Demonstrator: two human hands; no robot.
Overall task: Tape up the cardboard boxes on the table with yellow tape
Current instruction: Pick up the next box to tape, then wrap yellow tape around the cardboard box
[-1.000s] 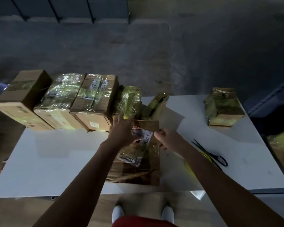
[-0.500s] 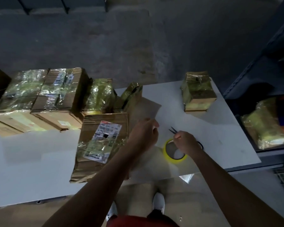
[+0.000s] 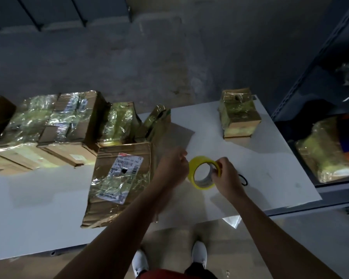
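Head view: I see the yellow tape roll [image 3: 192,170] between both hands. The right hand [image 3: 228,178] pinches its right rim. The left hand [image 3: 172,168] curls at its left edge; I can't tell whether it grips.

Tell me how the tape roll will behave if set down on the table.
The tape roll is a round ring, so on edge on the table it would likely roll; flat, it should stay. The right hand holds it tilted by the rim, so it is probably light and stiff.
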